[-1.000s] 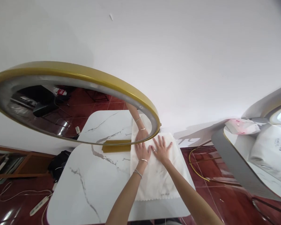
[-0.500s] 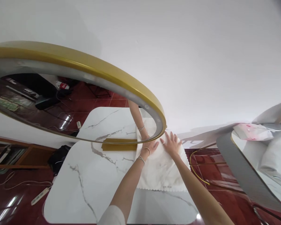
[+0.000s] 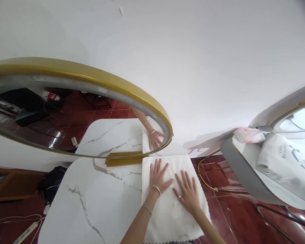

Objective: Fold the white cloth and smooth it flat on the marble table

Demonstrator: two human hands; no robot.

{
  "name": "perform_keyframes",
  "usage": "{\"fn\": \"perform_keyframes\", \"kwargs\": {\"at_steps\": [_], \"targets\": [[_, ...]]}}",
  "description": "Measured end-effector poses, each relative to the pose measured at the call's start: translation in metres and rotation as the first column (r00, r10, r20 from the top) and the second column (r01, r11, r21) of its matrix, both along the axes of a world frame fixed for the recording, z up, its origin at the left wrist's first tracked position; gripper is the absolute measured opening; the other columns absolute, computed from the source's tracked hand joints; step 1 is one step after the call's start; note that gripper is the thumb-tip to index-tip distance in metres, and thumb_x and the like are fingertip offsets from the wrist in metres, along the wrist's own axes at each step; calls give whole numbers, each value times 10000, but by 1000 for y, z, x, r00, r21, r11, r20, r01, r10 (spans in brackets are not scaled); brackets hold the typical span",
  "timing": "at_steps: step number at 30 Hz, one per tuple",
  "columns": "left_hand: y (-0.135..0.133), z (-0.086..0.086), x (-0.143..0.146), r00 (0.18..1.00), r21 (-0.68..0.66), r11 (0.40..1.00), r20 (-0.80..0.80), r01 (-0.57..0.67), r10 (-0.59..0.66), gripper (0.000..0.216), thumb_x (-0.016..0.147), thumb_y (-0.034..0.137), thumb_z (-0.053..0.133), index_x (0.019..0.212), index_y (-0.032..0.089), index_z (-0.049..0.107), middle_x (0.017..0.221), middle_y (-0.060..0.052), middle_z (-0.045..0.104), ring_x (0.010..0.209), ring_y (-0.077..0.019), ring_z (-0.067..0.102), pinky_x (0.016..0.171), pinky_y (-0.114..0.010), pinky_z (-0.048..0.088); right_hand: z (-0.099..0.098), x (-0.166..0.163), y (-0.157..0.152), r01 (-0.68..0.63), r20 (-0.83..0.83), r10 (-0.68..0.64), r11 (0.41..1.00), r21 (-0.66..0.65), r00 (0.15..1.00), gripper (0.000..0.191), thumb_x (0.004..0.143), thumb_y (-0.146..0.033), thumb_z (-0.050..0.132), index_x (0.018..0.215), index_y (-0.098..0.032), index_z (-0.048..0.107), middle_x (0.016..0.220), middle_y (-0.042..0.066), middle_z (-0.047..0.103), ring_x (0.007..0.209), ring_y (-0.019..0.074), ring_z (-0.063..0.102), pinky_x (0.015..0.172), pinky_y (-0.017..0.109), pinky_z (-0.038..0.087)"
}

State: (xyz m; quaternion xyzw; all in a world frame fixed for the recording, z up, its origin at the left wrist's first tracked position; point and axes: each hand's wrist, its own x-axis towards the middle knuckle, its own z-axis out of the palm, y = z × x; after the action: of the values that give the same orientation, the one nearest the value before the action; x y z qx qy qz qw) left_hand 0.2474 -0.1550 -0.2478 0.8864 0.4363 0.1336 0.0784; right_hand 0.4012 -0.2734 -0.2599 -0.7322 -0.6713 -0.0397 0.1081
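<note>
A white cloth [image 3: 173, 213] with a scalloped edge lies spread over the right part of a white marble-patterned table [image 3: 112, 206]. My left hand [image 3: 159, 178] rests palm down on its upper left area, fingers spread, bracelets at the wrist. Beside it, my right hand [image 3: 188, 193], with a ring on one finger, also lies flat on the cloth, fingers apart. Neither hand holds anything. The cloth's far edge runs just beyond my fingertips, and its near part reaches the bottom of the view.
A large gold-framed mirror [image 3: 127, 86] hangs over the table's far side, above a gold bar [image 3: 123, 160]. Rightward stands a second table [image 3: 240, 176] bearing a white printed bag [image 3: 287, 157] and a tissue pack [image 3: 249, 135]. A power strip [image 3: 26, 233] lies on the red floor at left.
Both hands have come nearer to me along with the cloth, whose far edge now lies clear of the wall. The left fingers have spread flat. My view has shifted right.
</note>
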Motion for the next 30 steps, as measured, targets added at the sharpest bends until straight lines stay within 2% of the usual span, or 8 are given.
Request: {"fn": "perform_keyframes", "kwargs": {"at_steps": [3,6,9,13,16,22,26,30], "targets": [[3,-3,0,1000,-5,1000,-5,-5,5,757,779,645,545,1450,377,317,1576,-47,210,1438,-327,179,1140,-583,160,1,-2,-5,-2,11,2,1000,-19,1000,616,932,-521,383,1494,-312,241,1568,58,183,1446,268,145,1148,513,101],[28,-1,14,1000,-11,1000,-19,-16,15,682,827,586,522,1445,371,331,1573,-54,220,1442,-331,164,1135,-600,155,2,6,21,21,27,-20,999,-26,999,582,940,-506,370,1479,-305,287,1566,61,194,1449,259,128,1146,511,98],[58,5,38,998,-30,999,-52,34,-36,566,899,421,470,1445,349,339,1567,-54,236,1441,-321,175,1129,-591,186,4,17,59,52,40,-50,998,-39,998,552,946,-485,366,1464,-301,326,1563,61,207,1451,252,117,1146,506,84],[80,11,64,981,-67,983,-86,169,-175,546,901,167,389,1421,333,380,1546,-20,296,1437,-225,221,1149,-499,229,2,30,95,34,46,-31,997,-75,998,554,946,-478,367,1467,-297,321,1567,53,194,1450,246,111,1150,495,48],[79,9,70,995,-79,995,-63,68,-73,503,916,194,379,1399,328,419,1535,-33,320,1429,-231,244,1142,-513,241,-3,36,105,19,46,-16,998,-58,999,554,949,-480,343,1471,-299,308,1566,44,202,1447,241,124,1147,492,46],[31,-3,42,992,-9,992,-10,-123,123,509,935,376,404,1440,320,358,1540,-62,305,1435,-288,217,1126,-574,231,-14,38,110,33,48,-34,999,23,998,553,932,-470,359,1457,-297,343,1551,46,255,1435,239,156,1142,486,67],[-27,-9,-1,994,32,994,-32,-103,104,570,925,488,402,1465,339,297,1553,-77,269,1429,-301,234,1112,-570,258,-19,34,101,47,13,-49,992,114,999,510,945,-427,318,1406,-245,437,1503,81,351,1410,250,224,1131,497,131],[-84,-7,-43,995,70,995,-61,-70,75,607,922,482,418,1482,362,218,1571,-41,213,1426,-276,250,1127,-505,260,-23,22,62,107,-78,-91,968,229,993,499,962,-427,295,1286,-154,560,1350,141,509,1295,291,383,1056,464,307]]}}
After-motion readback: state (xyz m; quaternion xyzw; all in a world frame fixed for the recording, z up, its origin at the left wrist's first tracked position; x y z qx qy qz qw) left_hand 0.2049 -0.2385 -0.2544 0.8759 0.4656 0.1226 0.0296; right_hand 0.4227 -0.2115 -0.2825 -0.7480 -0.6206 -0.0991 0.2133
